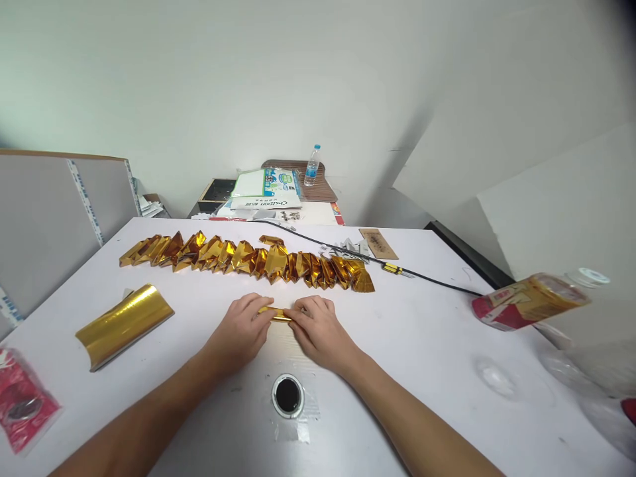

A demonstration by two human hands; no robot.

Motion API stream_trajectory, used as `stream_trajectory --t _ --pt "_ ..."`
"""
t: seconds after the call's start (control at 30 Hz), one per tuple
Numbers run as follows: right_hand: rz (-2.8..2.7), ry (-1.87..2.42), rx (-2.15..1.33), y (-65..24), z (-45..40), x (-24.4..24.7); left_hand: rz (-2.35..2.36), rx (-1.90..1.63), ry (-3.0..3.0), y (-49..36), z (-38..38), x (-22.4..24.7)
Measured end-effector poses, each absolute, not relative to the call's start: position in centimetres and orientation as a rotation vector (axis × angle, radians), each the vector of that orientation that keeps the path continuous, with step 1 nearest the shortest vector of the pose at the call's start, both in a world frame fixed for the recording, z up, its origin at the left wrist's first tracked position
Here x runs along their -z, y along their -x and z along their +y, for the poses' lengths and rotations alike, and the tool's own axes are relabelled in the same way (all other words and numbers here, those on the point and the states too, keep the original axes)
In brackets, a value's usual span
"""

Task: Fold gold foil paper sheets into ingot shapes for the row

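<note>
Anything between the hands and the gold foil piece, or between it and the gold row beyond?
Nothing visible. Left hand and right hand both touch the foil piece; only white tabletop shows between it and the gold row.

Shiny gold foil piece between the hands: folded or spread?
Not spread: the gold foil piece shows as a narrow strip; folded or rolled, cannot tell.

The left forearm (pixel 166 404) slants up from the lower left of the frame, the right forearm (pixel 397 407) from the lower right. Just below the frame's centre, the left hand (pixel 241 331) and right hand (pixel 320 331) nearly meet, backs upward, fingers bent inward, both pinching.
</note>
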State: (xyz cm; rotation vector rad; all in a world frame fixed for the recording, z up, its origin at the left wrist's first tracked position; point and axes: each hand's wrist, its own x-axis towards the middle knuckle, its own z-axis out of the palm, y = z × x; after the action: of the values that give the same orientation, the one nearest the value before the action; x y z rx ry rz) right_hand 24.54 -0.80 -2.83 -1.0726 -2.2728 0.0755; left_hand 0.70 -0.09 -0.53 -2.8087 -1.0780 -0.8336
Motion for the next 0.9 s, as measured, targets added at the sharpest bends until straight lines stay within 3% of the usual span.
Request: stream_trajectory --t 0.2,0.9 --pt "-2.252 0.893 -0.155 -24.6 -0.6 3.0 -1.063 0.616 2.786 -2.2 -2.3 1.0" --pt "-2.331 0.870 -0.069 -25.1 -0.8 2.4 -1.058 0.671 2.763 -2.0 -2.3 1.8"
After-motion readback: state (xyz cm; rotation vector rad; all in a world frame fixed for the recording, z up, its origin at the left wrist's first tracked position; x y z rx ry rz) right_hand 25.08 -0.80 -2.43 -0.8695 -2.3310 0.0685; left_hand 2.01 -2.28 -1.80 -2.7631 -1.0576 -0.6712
